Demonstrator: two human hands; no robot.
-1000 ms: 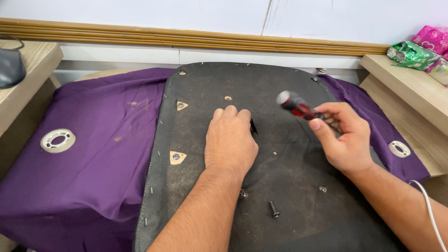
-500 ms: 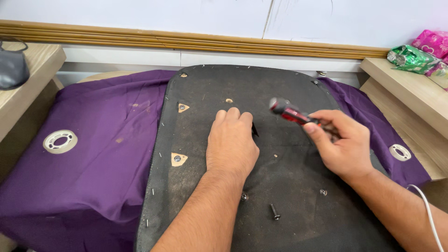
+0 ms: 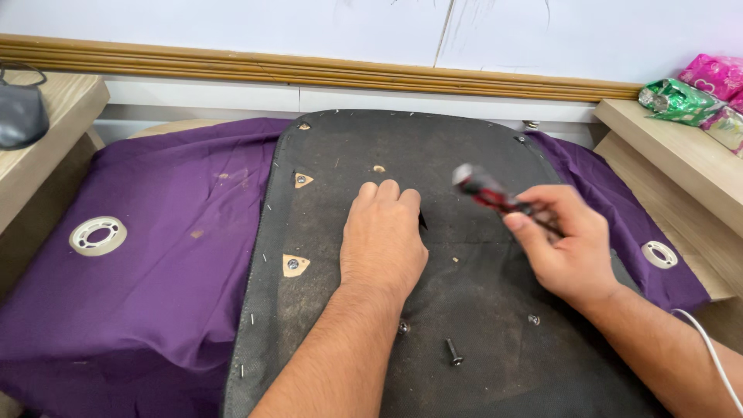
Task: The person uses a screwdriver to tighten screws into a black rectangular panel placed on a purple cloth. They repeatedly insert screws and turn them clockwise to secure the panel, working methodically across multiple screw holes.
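Purple cloth (image 3: 155, 271) under our black seat panel (image 3: 464, 325); left hand (image 3: 383, 240) flat mid-frame, right hand (image 3: 569, 251) gripping a red-black screwdriver (image 3: 491, 192).

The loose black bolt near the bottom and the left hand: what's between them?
Head view: a small round silver bolt head set in the black fabric panel sits between the black bolt and left hand.

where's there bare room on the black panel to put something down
Bare: the far strip of the black panel beyond both hands, and its near right corner past the loose bolt. Crowded: the middle, under the left hand and the right hand with its screwdriver.
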